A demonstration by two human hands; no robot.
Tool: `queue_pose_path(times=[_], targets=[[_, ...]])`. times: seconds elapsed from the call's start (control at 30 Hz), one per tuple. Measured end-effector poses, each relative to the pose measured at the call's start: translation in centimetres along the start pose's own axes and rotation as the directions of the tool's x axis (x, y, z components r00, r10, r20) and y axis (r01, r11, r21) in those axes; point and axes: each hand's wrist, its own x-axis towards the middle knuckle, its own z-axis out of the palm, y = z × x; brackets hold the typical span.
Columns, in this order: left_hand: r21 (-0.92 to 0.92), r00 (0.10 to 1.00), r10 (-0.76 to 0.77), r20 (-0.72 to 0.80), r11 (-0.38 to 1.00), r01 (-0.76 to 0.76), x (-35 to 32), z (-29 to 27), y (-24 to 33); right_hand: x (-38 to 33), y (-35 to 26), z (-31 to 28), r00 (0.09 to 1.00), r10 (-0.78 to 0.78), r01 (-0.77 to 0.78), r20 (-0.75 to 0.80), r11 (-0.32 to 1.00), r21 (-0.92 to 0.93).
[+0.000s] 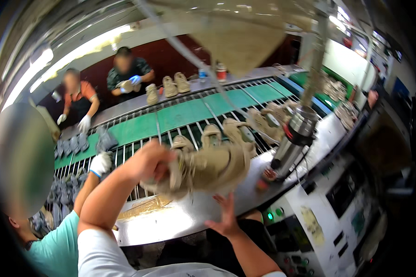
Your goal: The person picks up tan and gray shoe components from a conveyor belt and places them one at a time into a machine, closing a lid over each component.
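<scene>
My left hand (155,159) is closed on the toe or side of a beige lace-up shoe (210,168), which hangs in the air over the front metal ledge and is smeared by motion. Part of a second beige shoe may sit beneath it; I cannot tell for sure. Below the shoe, my right hand (226,217) is apart from it, with fingers spread and nothing in them. Just beyond, several beige shoes (266,124) stand on the barred rack along the line.
A metal machine column (296,131) rises at right, beside a control panel (289,231) with a lit green button. A green conveyor belt (185,114) runs behind. One gloved co-worker (51,240) is close at left; two others work across the line. Dark grey shoes (67,191) fill the left rack.
</scene>
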Motion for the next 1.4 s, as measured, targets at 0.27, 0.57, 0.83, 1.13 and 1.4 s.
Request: queue_pose_path(times=[0.27, 0.57, 0.83, 1.13, 1.4], targets=[[-0.475, 0.898, 0.059, 0.436, 0.863, 0.174, -8.8, 7.8, -9.0, -6.9, -3.5, -5.4, 0.979, 0.195, -0.201, -0.053, 0.962, -0.186], [-0.223, 0.754, -0.002, 0.657, 0.955, 0.197, 2.8, 22.6, -15.2, -15.6, -10.4, -19.1, 0.638, 0.216, -0.085, -0.739, 0.974, 0.212], [0.221, 0.902, 0.1, -0.421, 0.975, -0.005, 4.3, 22.4, -34.5, -8.9, -23.2, -36.2, 0.394, -0.237, -0.266, -0.888, 0.895, -0.357], [0.269, 0.91, 0.097, -0.403, 0.963, 0.016, 5.0, 22.7, -34.8, 3.7, -23.2, -52.3, 0.212, -0.194, -0.95, -0.958, 0.188, -0.248], [0.165, 0.913, 0.058, -0.403, 0.986, 0.01, 4.7, 22.8, -36.2, 6.0, -17.4, -51.0, 0.084, -0.232, -0.989, -0.969, -0.135, -0.053]])
